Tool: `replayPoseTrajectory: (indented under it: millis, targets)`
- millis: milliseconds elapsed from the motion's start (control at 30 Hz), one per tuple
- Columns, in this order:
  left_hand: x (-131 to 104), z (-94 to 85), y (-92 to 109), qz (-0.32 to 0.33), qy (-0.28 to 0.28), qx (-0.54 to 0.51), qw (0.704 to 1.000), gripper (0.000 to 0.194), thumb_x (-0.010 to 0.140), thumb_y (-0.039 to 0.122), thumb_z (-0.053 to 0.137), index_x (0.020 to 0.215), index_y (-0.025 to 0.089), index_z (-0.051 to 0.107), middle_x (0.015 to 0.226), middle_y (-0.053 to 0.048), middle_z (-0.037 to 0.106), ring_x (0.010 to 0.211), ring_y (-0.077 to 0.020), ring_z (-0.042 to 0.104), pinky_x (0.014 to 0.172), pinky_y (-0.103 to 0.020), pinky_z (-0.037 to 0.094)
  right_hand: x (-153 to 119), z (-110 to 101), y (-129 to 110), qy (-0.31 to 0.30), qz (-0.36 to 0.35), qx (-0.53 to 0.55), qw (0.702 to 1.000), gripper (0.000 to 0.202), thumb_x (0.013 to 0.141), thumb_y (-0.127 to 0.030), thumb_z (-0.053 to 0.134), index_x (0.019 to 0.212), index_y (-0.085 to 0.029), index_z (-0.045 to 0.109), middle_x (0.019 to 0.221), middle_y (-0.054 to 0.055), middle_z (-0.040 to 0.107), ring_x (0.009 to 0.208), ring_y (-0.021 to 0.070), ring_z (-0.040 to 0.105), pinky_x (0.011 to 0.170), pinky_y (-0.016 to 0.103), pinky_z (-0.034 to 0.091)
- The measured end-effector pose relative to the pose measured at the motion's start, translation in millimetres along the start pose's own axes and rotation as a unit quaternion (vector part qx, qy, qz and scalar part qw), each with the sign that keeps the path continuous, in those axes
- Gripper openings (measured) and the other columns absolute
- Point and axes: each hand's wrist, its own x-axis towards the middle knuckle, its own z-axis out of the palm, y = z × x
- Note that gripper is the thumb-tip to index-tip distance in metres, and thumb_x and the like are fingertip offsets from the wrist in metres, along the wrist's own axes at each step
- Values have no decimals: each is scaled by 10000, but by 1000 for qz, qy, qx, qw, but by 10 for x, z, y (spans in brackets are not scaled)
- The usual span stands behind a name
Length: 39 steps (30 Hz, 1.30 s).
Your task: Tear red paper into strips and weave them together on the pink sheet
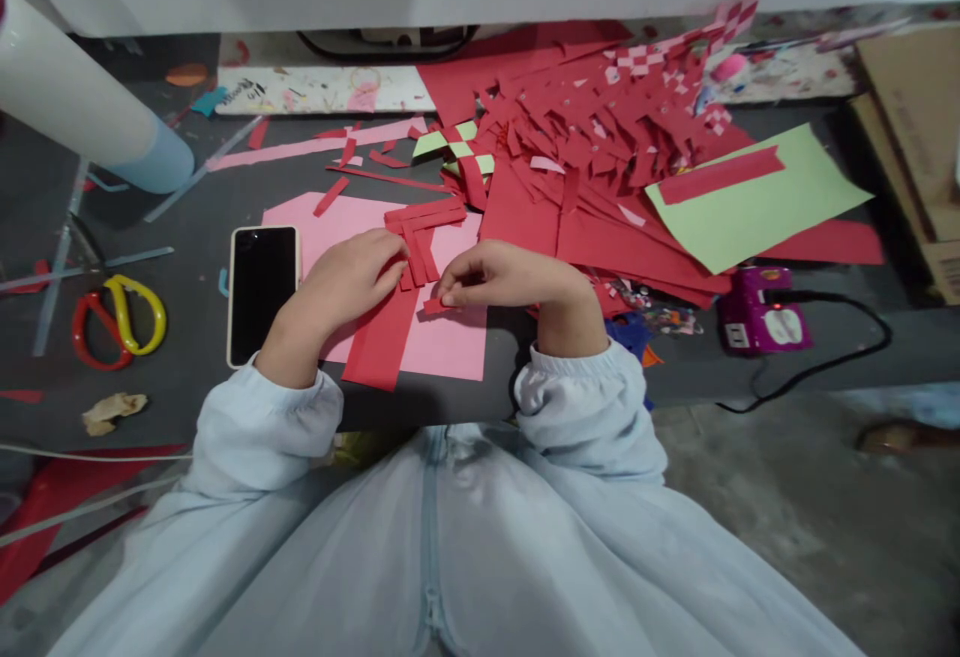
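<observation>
My left hand lies over the red paper, its fingers bent and closed at the left edge of several narrow red paper strips. The fingertips are partly hidden. Just to the right, my right hand pinches a short red paper strip between thumb and fingers. Beneath both hands a wider red paper piece rests on a pink paper sheet. More red strips lie across the top of that piece.
A phone lies left of the pink sheet, with scissors farther left. A white roll stands behind. At the right are piled red paper pieces, green paper, a purple box with a cable, and cardboard.
</observation>
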Motion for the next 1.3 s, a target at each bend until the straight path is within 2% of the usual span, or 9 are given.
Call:
replayPoseTrajectory:
  millis: [200, 333, 400, 533, 733, 967, 1100, 1300]
  targets:
    - [30, 36, -24, -26, 19, -8, 999, 303, 965, 250, 381, 1081, 170, 650, 1110, -106, 715, 983, -261, 659, 816, -360, 472, 16, 18, 19, 43, -16, 3, 999, 247, 772, -343, 629, 818, -140, 763, 792, 63, 765, 731, 154, 647, 682, 258, 485]
    - [30, 47, -15, -49, 37, -17, 998, 302, 970, 264, 396, 1190, 185, 586, 1127, -106, 722, 969, -265, 681, 793, -363, 483, 37, 41, 38, 72, -19, 20, 997, 249, 765, -355, 642, 815, -146, 768, 811, 65, 770, 741, 161, 651, 688, 268, 490]
    - [26, 46, 0, -59, 45, -10, 997, 297, 969, 266, 409, 1220, 193, 551, 1092, -100, 727, 922, -257, 691, 757, -352, 480, 54, 60, 33, 76, -14, 20, 997, 249, 763, -359, 644, 807, -147, 768, 808, 60, 771, 729, 159, 647, 678, 269, 485]
    - [25, 36, 29, -64, 36, 16, 997, 215, 967, 258, 412, 1102, 215, 575, 957, -80, 733, 842, -252, 694, 696, -333, 456, 111, 127, 6, 79, -2, 23, 997, 211, 752, -330, 640, 763, -149, 747, 779, 49, 768, 711, 154, 656, 663, 262, 476]
    - [22, 30, 41, -79, 36, 26, 996, 248, 965, 249, 391, 1152, 203, 547, 968, -94, 736, 830, -269, 698, 684, -338, 445, 203, 246, -14, 77, 22, 84, 993, 111, 733, -274, 641, 795, -182, 642, 670, 5, 719, 649, 147, 668, 644, 266, 486]
    - [24, 38, 32, -71, 42, 22, 996, 274, 960, 233, 379, 1190, 222, 528, 952, -70, 734, 804, -243, 688, 653, -314, 416, 256, 312, 17, 169, 28, 37, 985, 161, 720, -278, 680, 757, -211, 538, 649, -13, 684, 633, 153, 630, 661, 284, 435]
    - [29, 25, 30, -57, 35, 33, 997, 255, 936, 212, 392, 1126, 226, 561, 910, -65, 723, 789, -244, 677, 636, -318, 401, 288, 325, 55, 211, 17, 13, 977, 195, 701, -304, 688, 737, -211, 520, 632, -32, 600, 604, 128, 526, 619, 273, 379]
    - [38, 28, 5, -34, 32, 22, 999, 207, 896, 189, 407, 901, 220, 611, 834, -66, 704, 757, -236, 653, 644, -329, 409, 307, 319, 64, 218, -8, 40, 975, 213, 705, -316, 685, 741, -209, 505, 651, -41, 543, 606, 111, 461, 611, 270, 357]
